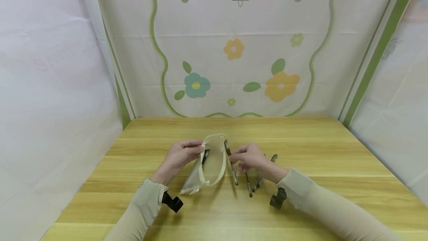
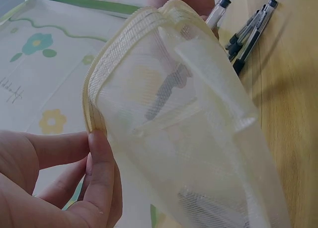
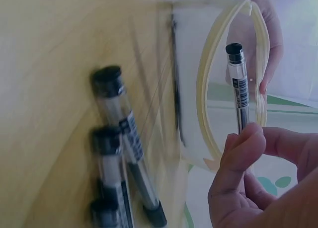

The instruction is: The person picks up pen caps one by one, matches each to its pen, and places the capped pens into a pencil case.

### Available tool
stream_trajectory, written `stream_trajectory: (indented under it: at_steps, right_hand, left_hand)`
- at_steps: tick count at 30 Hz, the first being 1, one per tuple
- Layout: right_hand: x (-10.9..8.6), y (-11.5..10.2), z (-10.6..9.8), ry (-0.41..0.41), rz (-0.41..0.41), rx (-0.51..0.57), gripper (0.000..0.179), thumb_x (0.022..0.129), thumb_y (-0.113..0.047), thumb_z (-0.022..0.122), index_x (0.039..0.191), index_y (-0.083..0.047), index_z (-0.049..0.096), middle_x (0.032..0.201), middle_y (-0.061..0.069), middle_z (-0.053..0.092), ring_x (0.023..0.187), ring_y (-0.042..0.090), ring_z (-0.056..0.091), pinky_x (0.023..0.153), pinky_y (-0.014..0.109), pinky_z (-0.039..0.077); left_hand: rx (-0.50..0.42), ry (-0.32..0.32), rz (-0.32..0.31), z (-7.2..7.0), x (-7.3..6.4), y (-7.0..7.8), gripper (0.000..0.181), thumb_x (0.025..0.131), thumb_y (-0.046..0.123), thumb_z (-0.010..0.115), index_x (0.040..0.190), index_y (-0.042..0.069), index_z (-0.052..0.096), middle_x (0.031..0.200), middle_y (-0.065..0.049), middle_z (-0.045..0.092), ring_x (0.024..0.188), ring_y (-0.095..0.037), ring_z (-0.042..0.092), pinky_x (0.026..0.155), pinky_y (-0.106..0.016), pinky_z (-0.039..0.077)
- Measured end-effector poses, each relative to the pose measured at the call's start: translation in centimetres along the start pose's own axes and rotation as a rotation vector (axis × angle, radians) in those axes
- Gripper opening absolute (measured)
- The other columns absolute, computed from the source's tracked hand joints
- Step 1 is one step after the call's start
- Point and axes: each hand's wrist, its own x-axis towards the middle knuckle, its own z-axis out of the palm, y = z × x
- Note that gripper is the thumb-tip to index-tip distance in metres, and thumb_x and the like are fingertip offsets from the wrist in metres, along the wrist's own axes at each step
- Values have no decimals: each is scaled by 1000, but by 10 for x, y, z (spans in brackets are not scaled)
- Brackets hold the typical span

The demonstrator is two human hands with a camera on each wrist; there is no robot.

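Note:
My left hand (image 1: 180, 157) pinches the zippered rim of a pale, see-through mesh pouch (image 2: 164, 153) between thumb and fingers. The pouch is tilted, its mouth gaping toward the right hand. A dark pen (image 1: 205, 155) shows inside it, and dark shapes blur through the mesh low down in the left wrist view. My right hand (image 1: 250, 157) grips a clear-barrelled pen with black ends (image 3: 241, 91) between thumb and fingertips. That pen stands beside the pouch's mouth and overlaps the opening in the right wrist view.
Several similar loose pens (image 3: 124, 118) lie on the wooden table (image 1: 140, 196) beneath and beside the right hand. Floral-printed sheets (image 1: 214, 58) rise behind the table and on both sides. Each wrist carries a small black camera (image 1: 172, 202).

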Motion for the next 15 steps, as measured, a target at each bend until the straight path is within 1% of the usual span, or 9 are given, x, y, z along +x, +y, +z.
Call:
stream_trajectory:
  at_steps: [5,9,12,15]
  right_hand:
    - [0,-3,6,-8,21,57,25,86,-15,76,103,3,72,94,14,70,53,13,58,54,27,52]
    - [-1,-4,9,-47,27,116,32,87,-13,74,110,8,68,99,17,69,54,13,58,53,24,50]
    - [-2,-5,12,-69,27,157,37,88,-12,72,115,12,64,106,22,67,55,12,58,51,21,48]
    - [-1,-6,16,-74,33,184,38,88,-11,72,116,13,63,111,25,64,57,12,59,51,19,48]
  left_hand:
    - [3,9,2,2,-1,0,35,89,-5,69,123,-8,63,112,-19,64,98,-25,67,85,-33,56]
    - [6,9,1,3,-1,-1,36,89,-5,69,124,-8,63,116,-22,62,97,-24,67,85,-33,56]
    - [5,5,0,2,0,-1,37,88,-5,69,124,-9,62,116,-23,62,101,-28,66,86,-34,55]
    - [6,6,-2,2,0,-3,36,88,-4,70,123,-8,63,113,-21,63,104,-31,64,89,-37,54]
